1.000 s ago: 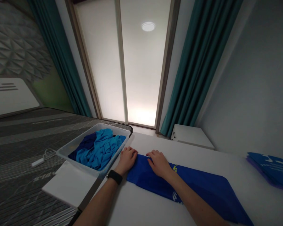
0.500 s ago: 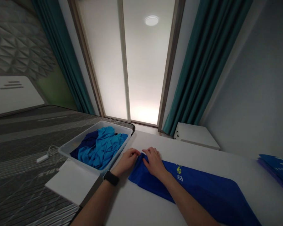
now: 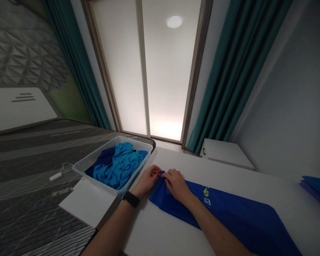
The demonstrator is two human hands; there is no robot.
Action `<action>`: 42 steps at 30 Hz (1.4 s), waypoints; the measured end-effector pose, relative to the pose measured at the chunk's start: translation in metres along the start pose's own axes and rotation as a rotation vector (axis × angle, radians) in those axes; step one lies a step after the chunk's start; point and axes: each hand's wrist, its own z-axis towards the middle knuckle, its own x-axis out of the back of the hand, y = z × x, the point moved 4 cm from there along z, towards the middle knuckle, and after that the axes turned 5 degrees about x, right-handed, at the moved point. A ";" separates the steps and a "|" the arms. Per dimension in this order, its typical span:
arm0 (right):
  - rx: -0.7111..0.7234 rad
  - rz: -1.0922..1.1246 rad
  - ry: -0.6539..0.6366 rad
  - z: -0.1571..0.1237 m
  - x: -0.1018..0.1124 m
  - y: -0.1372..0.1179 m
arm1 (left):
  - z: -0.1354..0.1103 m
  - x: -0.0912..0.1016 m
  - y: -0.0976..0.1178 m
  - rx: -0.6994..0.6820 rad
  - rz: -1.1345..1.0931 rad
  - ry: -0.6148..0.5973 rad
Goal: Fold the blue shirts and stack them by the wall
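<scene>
A blue garment [image 3: 237, 217] with yellow and white lettering lies on the white table [image 3: 160, 236], folded into a long, narrow strip. My left hand [image 3: 148, 180], with a black watch [image 3: 131, 199] at the wrist, pinches the far corner of its left end. Close beside it, my right hand [image 3: 176, 185] rests over the cloth, its thumb and fingers closed on the same edge. The fingertips of both hands nearly meet there. My right forearm crosses the garment and hides part of it.
Left of the table, a translucent plastic bin [image 3: 81, 161] holds crumpled blue clothes [image 3: 122, 165] on a dark patterned bed [image 3: 29, 153]. A white power strip [image 3: 56, 176] with a cord lies by it. Folded garments [image 3: 318, 190] sit at the far right. A white cabinet [image 3: 226, 153] stands beyond the table.
The view has shifted a little, so everything sits slightly farther right. My right hand's fingers have drawn in closer around the edge of the garment, beside my left hand.
</scene>
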 end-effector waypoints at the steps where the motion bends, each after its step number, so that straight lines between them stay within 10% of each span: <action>1: -0.005 -0.004 -0.007 0.000 -0.001 0.001 | 0.001 0.000 -0.002 0.006 -0.015 0.002; 42: -0.138 0.267 0.219 -0.002 -0.004 0.018 | 0.001 -0.011 0.021 -0.145 0.377 -0.070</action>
